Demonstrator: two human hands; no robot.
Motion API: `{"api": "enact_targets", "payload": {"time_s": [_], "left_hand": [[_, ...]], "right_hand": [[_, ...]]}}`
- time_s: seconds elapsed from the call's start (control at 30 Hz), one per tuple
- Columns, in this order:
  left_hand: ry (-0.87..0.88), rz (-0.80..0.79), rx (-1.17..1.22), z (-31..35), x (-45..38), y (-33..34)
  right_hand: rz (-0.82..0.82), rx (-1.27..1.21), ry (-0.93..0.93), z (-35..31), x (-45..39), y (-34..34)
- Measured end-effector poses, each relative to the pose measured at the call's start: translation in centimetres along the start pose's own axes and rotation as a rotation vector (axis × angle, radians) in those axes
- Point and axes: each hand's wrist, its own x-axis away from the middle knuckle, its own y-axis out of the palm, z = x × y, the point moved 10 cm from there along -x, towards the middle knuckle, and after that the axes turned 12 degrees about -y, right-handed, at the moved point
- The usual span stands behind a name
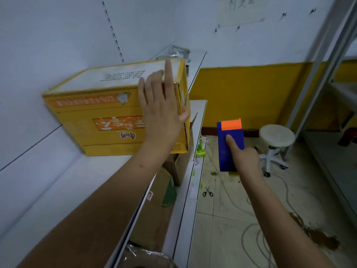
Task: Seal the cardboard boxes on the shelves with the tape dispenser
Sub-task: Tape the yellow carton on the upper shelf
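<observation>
The white shelf [58, 182] runs along the wall, and on it sits the yellow cardboard box [100, 117], its orange print upside down and its pale top flaps lying flat. The box stands near the shelf's right end, its right corner by the front edge. The left hand [162, 105] lies flat against the box's near right corner, fingers straight and spread, the fingertips reaching up over the top edge. Out over the floor, well apart from the box, the right hand [245, 157] grips a blue tape dispenser [229, 146] with an orange plate at its top, index finger stretched along its blue face. Its roll and blade are hidden. Brown cartons [164, 192] show on the shelf below, mostly covered. Scissors [207, 192] lie on the tiled floor near a white stool [276, 140].
</observation>
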Motion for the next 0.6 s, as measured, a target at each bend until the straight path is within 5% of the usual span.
{"api": "enact_targets", "payload": {"time_s": [0.2,0.4,0.6], "left_hand": [[-0.231,-0.028,0.061,-2.5,3.6,1.6],[-0.514,-0.241,0.068,-6.1,9.4,7.2],[-0.603,-0.407,-0.001,-6.8,11.1,8.8]], "right_hand": [[0.057,-0.078,-0.185,-7.1,-1.7,-1.4],[0.092,0.000,-0.445,-17.2,-4.3,-2.8],[0.050,0.019,-0.618,-22.5,-4.4,-0.8]]}}
